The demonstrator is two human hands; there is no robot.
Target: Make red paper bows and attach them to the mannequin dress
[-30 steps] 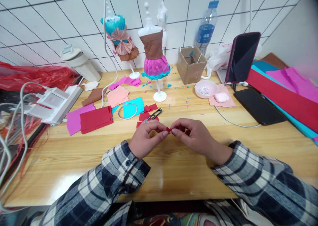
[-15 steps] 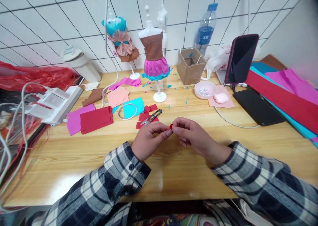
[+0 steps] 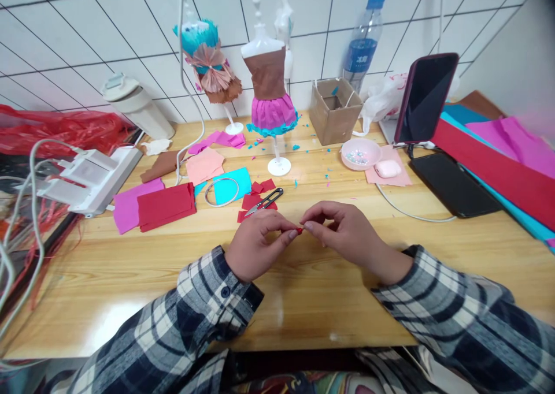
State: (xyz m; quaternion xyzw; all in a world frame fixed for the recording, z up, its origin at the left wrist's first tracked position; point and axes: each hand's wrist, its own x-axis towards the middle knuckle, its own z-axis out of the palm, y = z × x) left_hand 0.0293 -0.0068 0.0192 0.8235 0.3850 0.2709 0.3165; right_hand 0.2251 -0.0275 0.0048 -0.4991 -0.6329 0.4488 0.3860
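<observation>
Between my fingertips is a tiny bunched piece of red crepe paper, mostly covered by the fingers. My left hand pinches it between thumb and forefinger. From the other side, the thumb and forefinger of my right hand close on its edge. Just beyond my left hand, black-handled thread snips lie with their blades over small red paper pieces. Farther back stands a small white dress form with a brown paper top and a magenta skirt trimmed in blue.
Red paper sheets, a blue sheet and a silver ring lie at left. Behind are a second dressed form and a cardboard box. A pink bowl and a phone stand at right.
My right fingertips have shifted slightly right and down off the top of the red paper, which now sits lower and shows less. The left hand keeps its pinch.
</observation>
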